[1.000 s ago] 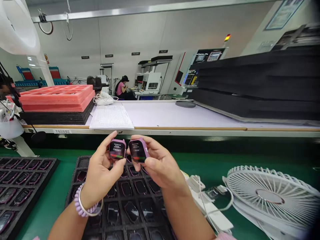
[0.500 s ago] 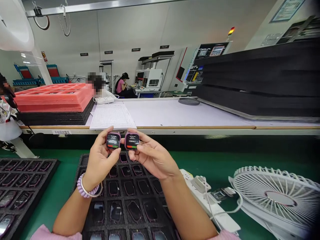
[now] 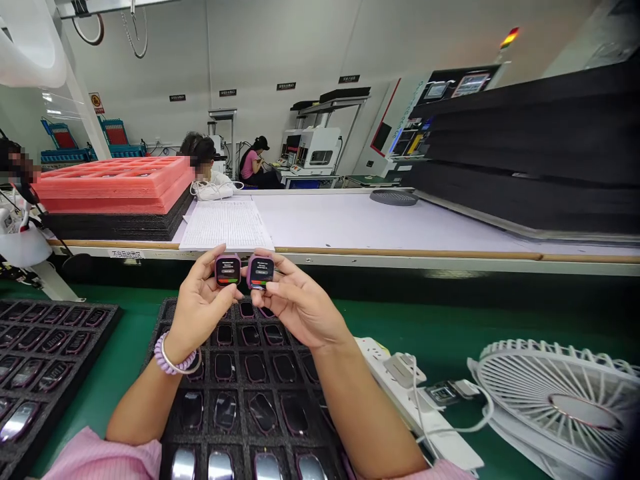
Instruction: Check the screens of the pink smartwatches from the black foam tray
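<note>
Two smartwatch bodies with purple frames and lit screens are held up side by side above a black foam tray [image 3: 239, 387]. My left hand [image 3: 203, 300] is closed on the left smartwatch [image 3: 228, 270], gripping it at the edges between thumb and fingers. The right smartwatch [image 3: 261, 272] is pinched by my right hand [image 3: 305, 303], its thumb at the lower right corner of the screen. Both screens show small text over a red and green strip. Below, the tray's compartments hold several more watch bodies with dark screens.
A second black tray [image 3: 55, 353] of watch bodies lies at left. On the right are a white power strip [image 3: 445, 433] with cables and a white fan [image 3: 560, 393]. The shelf ahead carries red foam trays [image 3: 115, 190], a paper form [image 3: 227, 223] and large black sheets [image 3: 525, 160].
The view has shifted slightly, so the background sits further right. Both hands keep hold of their smartwatches, which appear slightly higher in view.
</note>
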Demonstrator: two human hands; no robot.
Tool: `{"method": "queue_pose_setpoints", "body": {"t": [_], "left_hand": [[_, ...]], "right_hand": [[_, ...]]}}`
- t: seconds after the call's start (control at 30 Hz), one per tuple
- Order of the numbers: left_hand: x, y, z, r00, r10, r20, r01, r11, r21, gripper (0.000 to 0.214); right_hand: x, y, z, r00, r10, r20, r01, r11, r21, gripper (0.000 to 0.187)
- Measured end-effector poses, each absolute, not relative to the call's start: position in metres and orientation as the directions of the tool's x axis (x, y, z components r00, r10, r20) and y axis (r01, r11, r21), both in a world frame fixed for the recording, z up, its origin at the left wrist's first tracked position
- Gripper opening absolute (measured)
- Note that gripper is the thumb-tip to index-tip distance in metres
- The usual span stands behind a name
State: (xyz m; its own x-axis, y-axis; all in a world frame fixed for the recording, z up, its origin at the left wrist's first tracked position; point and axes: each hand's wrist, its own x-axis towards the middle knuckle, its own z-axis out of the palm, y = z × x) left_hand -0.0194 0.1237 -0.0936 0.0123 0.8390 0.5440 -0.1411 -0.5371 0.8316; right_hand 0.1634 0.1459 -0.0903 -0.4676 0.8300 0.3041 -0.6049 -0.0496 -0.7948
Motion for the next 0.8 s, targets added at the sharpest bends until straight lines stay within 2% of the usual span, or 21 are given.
{"method": "queue_pose_setpoints", "body": {"t": [0.4,0.8], "left_hand": [[-0.0222,0.1273,-0.0935,0.048,0.854,0.518,-0.104,-0.512,0.853,0.063],[-0.0201,0.1281,-0.0954,0.047,0.835,0.549,-0.097,-0.543,0.834,0.055]], "right_hand": [[0.1607,0.1495,-0.0943,-0.466,0.826,0.316,-0.566,-0.004,-0.825,0.052],[0.1629,0.148,-0.0929,-0.416,0.839,0.35,-0.559,0.068,-0.826,0.047]]}}
